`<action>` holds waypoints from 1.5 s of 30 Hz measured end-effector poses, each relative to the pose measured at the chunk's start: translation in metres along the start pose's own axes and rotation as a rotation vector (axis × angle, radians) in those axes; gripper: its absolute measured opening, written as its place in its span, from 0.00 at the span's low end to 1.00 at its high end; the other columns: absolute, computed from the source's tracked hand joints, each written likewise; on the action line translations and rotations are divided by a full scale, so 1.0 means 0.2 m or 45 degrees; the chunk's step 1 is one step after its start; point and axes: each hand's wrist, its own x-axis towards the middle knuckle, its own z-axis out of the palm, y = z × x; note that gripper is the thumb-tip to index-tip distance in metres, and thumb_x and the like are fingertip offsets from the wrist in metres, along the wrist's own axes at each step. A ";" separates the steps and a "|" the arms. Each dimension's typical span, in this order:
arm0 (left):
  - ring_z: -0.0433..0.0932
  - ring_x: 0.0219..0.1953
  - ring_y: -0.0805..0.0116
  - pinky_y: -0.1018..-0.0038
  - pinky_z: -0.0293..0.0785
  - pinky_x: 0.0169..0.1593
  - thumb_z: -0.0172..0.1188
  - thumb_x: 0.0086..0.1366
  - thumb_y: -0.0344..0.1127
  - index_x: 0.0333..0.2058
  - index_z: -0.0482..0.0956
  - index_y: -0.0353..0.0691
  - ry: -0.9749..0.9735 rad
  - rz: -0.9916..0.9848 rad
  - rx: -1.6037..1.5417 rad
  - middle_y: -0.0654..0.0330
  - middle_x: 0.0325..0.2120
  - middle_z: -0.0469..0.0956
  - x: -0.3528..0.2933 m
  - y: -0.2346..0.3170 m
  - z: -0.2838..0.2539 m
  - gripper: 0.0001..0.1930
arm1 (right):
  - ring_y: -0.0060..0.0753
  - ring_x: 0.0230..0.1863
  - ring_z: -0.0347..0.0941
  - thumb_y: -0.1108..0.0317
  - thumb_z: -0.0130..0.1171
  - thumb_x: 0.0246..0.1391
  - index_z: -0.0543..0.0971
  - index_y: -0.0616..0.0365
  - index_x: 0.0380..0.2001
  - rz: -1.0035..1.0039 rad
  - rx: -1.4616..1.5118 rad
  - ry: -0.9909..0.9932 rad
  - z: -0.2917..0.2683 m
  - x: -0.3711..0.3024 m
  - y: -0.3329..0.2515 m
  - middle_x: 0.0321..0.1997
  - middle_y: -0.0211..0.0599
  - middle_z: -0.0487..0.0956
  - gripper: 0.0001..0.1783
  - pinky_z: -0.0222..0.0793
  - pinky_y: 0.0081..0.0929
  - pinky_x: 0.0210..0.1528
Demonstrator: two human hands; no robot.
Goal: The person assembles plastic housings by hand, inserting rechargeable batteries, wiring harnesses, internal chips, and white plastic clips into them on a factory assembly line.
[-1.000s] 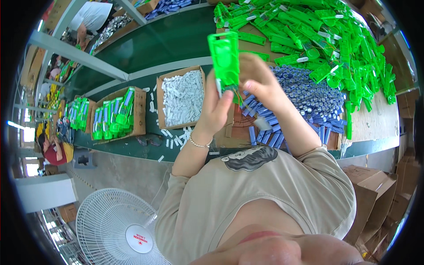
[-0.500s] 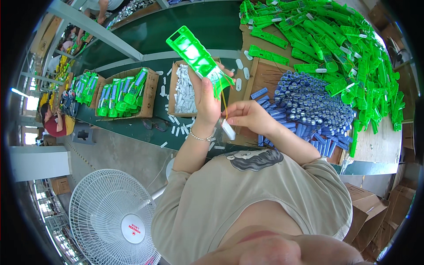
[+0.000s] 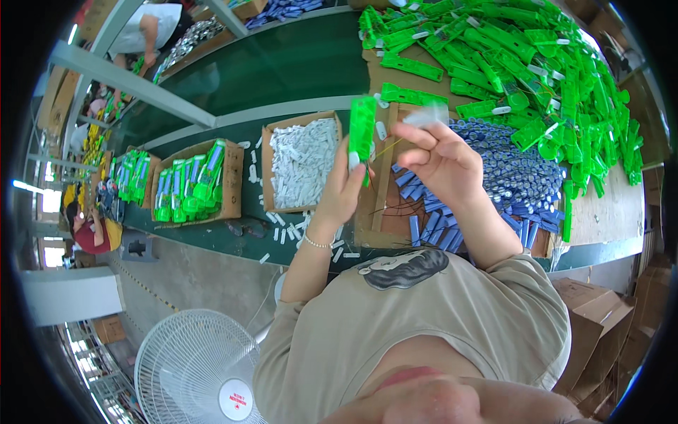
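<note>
My left hand (image 3: 342, 191) is closed around the lower end of a translucent green plastic housing (image 3: 363, 127), held upright above the bench. A thin yellow wire (image 3: 387, 147) runs from the housing toward my right hand (image 3: 452, 166). The fingers of that hand are bent around a white plastic piece (image 3: 427, 114), which is smeared by motion. Below and behind my right hand lies a heap of blue cylindrical cells (image 3: 508, 159) with dark leads. Left of the housing stands a cardboard box (image 3: 267, 173) filled with small white plastic parts.
A large pile of green housings (image 3: 487, 60) covers the back right. At left, a cardboard box (image 3: 232, 185) holds green housings fitted with blue cells. Loose white parts (image 3: 288, 232) lie near the bench edge. A white fan (image 3: 191, 364) stands at lower left; another person (image 3: 145, 35) works far left.
My right hand has moved up and right with the white piece, away from the housing. The housing has turned more upright and shifted right and down. My view has shifted slightly.
</note>
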 end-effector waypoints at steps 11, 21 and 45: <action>0.70 0.45 0.66 0.70 0.70 0.48 0.43 0.68 0.37 0.63 0.50 0.32 -0.167 -0.017 -0.113 0.53 0.49 0.67 -0.03 -0.03 0.08 0.28 | 0.17 0.11 0.62 0.59 0.56 0.60 0.76 0.65 0.28 0.347 -0.732 -0.222 -0.21 0.09 -0.07 0.13 0.31 0.71 0.17 0.55 0.15 0.13; 0.71 0.43 0.68 0.72 0.68 0.48 0.49 0.67 0.39 0.63 0.50 0.31 -0.274 -0.005 -0.039 0.54 0.48 0.68 -0.02 0.01 0.10 0.31 | 0.14 0.12 0.56 0.62 0.55 0.61 0.73 0.59 0.25 -0.059 -1.076 -0.080 -0.26 0.12 -0.03 0.12 0.25 0.68 0.14 0.49 0.14 0.15; 0.75 0.48 0.57 0.54 0.59 0.59 0.67 0.51 0.33 0.38 0.82 0.42 0.087 0.972 1.154 0.57 0.46 0.77 -0.03 0.06 0.00 0.13 | 0.32 0.47 0.74 0.58 0.66 0.49 0.67 0.69 0.52 0.179 -0.776 -0.241 -0.25 0.11 0.05 0.45 0.43 0.77 0.33 0.70 0.29 0.50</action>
